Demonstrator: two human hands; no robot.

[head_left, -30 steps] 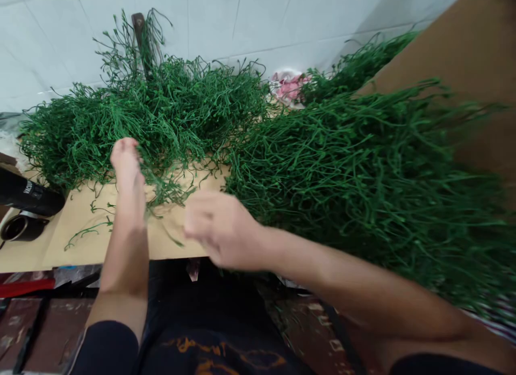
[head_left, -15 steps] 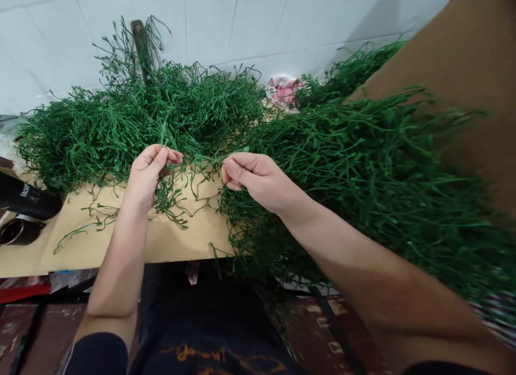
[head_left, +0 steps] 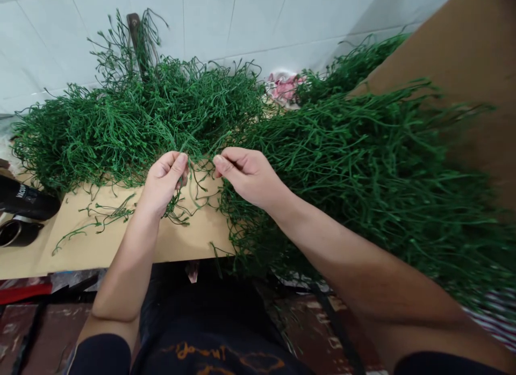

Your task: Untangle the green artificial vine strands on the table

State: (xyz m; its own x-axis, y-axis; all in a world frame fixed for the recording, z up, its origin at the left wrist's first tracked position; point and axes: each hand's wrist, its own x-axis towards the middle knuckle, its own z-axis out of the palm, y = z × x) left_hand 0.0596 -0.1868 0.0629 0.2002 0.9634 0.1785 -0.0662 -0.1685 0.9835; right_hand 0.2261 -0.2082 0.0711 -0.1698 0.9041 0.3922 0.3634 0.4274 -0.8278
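Two hands point(head_left: 163, 177), two heaps of green stems point(head_left: 133, 122); one tan board point(head_left: 100, 240), one black flask point(head_left: 28, 200)

Both forearms extend forward and converge, bare from the elbow down, with dark sleeves visible at the upper arms. The left hand point(head_left: 163, 179) is raised with wrist straight, fingers curled inward and thumb pressed against the index fingertip in a pinch. The right hand point(head_left: 248, 173) sits just beside it, knuckles up, fingers folded, thumb and index closed in a matching pinch pointed toward the left hand.
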